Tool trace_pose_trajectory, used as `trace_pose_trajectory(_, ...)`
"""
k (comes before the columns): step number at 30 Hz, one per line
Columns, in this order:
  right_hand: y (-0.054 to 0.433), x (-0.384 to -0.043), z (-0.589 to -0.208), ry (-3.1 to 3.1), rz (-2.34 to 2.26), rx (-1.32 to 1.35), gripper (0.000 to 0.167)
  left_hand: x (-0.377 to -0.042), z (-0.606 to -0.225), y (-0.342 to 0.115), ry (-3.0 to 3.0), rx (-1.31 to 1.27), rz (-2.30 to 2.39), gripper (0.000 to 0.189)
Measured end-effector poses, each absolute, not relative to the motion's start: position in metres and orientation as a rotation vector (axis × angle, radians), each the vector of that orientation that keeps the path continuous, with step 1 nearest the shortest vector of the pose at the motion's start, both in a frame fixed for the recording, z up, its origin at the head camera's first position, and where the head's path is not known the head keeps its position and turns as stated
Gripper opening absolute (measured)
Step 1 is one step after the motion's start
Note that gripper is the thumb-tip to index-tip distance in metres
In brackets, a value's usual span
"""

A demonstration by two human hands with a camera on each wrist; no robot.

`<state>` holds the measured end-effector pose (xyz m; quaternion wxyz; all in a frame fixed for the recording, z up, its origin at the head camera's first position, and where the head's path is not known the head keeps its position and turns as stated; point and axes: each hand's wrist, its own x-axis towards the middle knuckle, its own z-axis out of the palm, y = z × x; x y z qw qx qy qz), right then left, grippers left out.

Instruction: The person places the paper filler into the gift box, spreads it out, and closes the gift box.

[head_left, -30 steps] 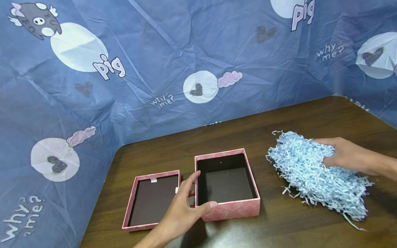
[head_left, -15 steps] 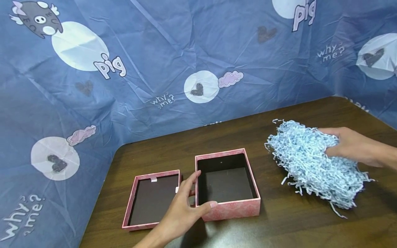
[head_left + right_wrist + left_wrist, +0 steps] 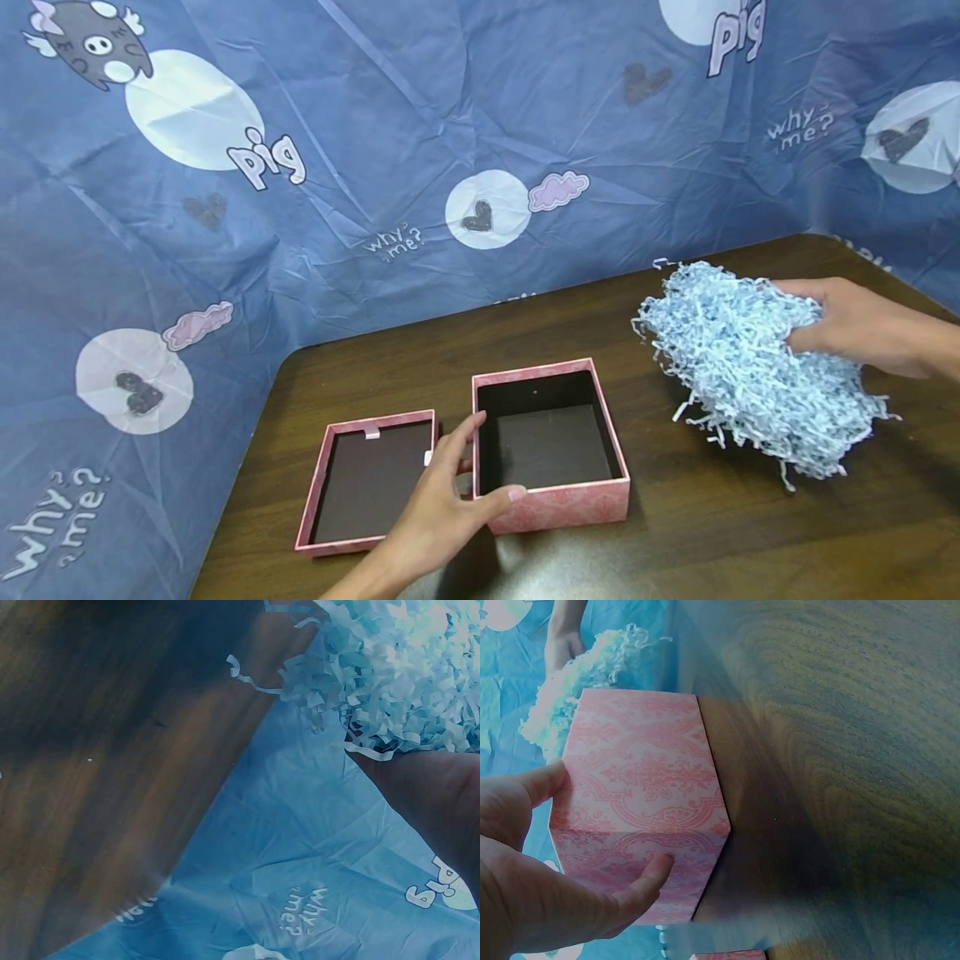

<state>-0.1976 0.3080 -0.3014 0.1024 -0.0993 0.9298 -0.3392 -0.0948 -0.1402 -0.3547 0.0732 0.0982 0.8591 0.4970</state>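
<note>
In the head view a pink patterned box (image 3: pixel 573 506) stands uncovered on the table, its dark inside bare. My left hand (image 3: pixel 438 517) holds its near left corner, thumb on the front wall and fingers along the left wall. The left wrist view shows the thumb and a finger spread over two faces of the box (image 3: pixel 641 765). At the right, my right hand (image 3: pixel 858 325) grips a big bundle of pale blue shredded paper (image 3: pixel 750 367) above the table. Its fingertips are buried in the strands. Loose strips dangle from the paper (image 3: pixel 412 682) in the right wrist view.
Left of the box lies its pink-rimmed lid (image 3: pixel 360 492), dark inside upward, with small white tabs. The brown wooden table (image 3: pixel 420 358) ends at a blue printed cloth (image 3: pixel 360 150) hanging behind and at the sides.
My right hand has risen and lifted the shredded paper up from the table, slightly away from me. My left hand, the box and the lid have stayed in place.
</note>
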Motion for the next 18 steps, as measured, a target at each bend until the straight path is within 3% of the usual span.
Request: trace_pose_trajectory(18, 0.291, -0.203, -0.284, 2.734, -1.111, -0.36, 0.08, -0.095, -0.354, -0.141, 2.581, 0.302, 1.491, 0.082)
